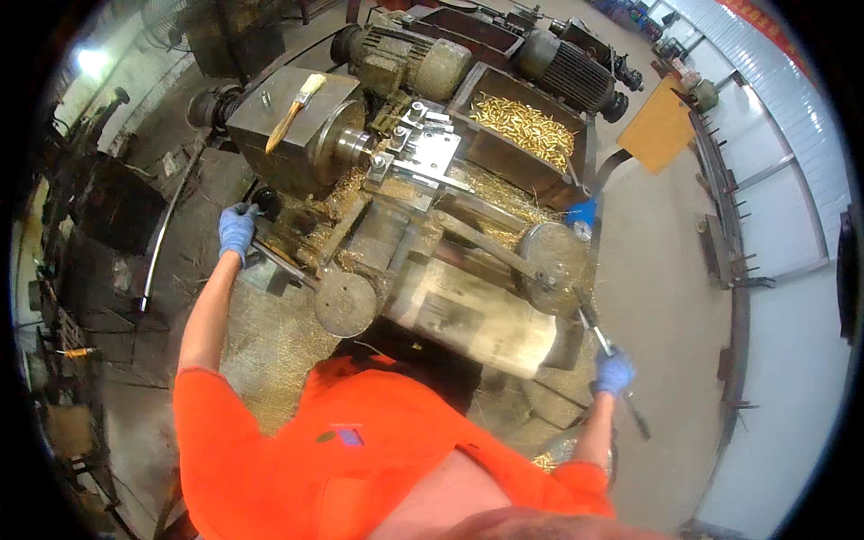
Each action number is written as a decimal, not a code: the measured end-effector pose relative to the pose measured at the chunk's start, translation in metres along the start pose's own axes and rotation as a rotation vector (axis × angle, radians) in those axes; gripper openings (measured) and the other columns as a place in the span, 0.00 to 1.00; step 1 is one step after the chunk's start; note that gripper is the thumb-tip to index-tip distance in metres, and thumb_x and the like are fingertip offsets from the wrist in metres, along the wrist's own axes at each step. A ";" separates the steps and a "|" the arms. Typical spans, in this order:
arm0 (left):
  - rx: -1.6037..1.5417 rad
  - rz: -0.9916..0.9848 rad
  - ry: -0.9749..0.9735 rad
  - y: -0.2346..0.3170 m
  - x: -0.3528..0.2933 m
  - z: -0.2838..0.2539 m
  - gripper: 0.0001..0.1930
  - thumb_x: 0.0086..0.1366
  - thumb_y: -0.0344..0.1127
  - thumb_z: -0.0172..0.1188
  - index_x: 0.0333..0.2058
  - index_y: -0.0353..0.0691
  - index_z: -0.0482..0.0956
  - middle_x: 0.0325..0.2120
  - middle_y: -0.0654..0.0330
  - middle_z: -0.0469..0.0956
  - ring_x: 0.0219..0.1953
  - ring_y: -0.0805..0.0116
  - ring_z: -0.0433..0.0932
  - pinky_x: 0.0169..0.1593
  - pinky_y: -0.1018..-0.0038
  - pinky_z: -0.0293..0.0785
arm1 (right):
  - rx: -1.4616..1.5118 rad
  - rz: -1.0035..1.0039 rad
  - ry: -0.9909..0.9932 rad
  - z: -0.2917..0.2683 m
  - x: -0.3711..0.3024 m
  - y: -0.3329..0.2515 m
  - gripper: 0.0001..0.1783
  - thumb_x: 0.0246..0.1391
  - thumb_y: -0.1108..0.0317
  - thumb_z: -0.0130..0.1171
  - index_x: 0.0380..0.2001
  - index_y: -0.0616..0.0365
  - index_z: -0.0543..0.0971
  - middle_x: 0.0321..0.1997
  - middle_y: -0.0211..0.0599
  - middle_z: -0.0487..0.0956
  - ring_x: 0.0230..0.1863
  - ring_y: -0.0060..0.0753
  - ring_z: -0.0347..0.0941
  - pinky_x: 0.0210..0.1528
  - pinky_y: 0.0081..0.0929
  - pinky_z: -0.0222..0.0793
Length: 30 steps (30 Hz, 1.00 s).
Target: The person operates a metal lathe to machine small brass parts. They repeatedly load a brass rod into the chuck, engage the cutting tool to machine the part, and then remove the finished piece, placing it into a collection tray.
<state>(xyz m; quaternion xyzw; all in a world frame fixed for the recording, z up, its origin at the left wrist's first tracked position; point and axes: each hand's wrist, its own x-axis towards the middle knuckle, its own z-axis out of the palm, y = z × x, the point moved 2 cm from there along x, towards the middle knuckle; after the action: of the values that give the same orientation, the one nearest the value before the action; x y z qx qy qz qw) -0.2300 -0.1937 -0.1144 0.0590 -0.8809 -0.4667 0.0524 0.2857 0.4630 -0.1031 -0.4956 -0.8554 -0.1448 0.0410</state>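
Wearing a blue glove, my left hand (238, 230) is closed beside a black round knob (265, 200) at the left of a lathe. Whatever its fingers hold is hidden. Just below it, a metal rod (286, 264) slopes down to a round metal disc (346, 304). On the right, my right hand (614, 372), also gloved in blue, is wrapped around a metal lever (591, 324) near the large round plate (551, 268). A dark handle end (640, 423) sticks out below that hand. Metal tool blocks (423, 151) sit beside the lathe's spindle (355, 144).
A wooden-handled brush (295, 112) lies on the headstock (310, 99). Behind the lathe, a metal bin (576, 184) holds many small brass-coloured parts (524, 126). Motors (576, 72) stand at the back. Brass chips cover the floor (270, 360). A tan board (657, 126) stands at right.
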 end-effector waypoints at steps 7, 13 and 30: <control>-0.006 0.082 -0.040 -0.005 -0.056 -0.041 0.09 0.57 0.33 0.55 0.24 0.33 0.76 0.13 0.65 0.70 0.13 0.76 0.66 0.17 0.77 0.61 | -0.186 0.049 -0.045 -0.009 0.116 0.003 0.21 0.42 0.45 0.54 0.35 0.45 0.79 0.37 0.41 0.77 0.42 0.45 0.71 0.51 0.47 0.58; -0.048 -0.181 -0.007 -0.043 -0.124 -0.073 0.09 0.57 0.34 0.58 0.23 0.35 0.77 0.12 0.66 0.70 0.11 0.78 0.64 0.12 0.79 0.58 | -0.190 0.060 -0.093 -0.005 0.139 0.048 0.20 0.38 0.53 0.60 0.35 0.51 0.78 0.41 0.45 0.76 0.44 0.49 0.70 0.54 0.40 0.58; -0.136 -0.273 0.124 -0.034 -0.155 -0.078 0.07 0.56 0.32 0.59 0.22 0.37 0.74 0.13 0.66 0.69 0.11 0.77 0.63 0.11 0.78 0.57 | -0.168 0.058 -0.144 0.042 0.060 0.141 0.15 0.41 0.54 0.54 0.26 0.54 0.79 0.28 0.47 0.78 0.34 0.51 0.74 0.39 0.42 0.68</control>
<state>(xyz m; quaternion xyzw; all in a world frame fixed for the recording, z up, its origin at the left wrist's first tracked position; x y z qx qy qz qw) -0.0635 -0.2526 -0.1052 0.2034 -0.8261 -0.5235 0.0467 0.3793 0.5910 -0.1007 -0.5310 -0.8263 -0.1787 -0.0582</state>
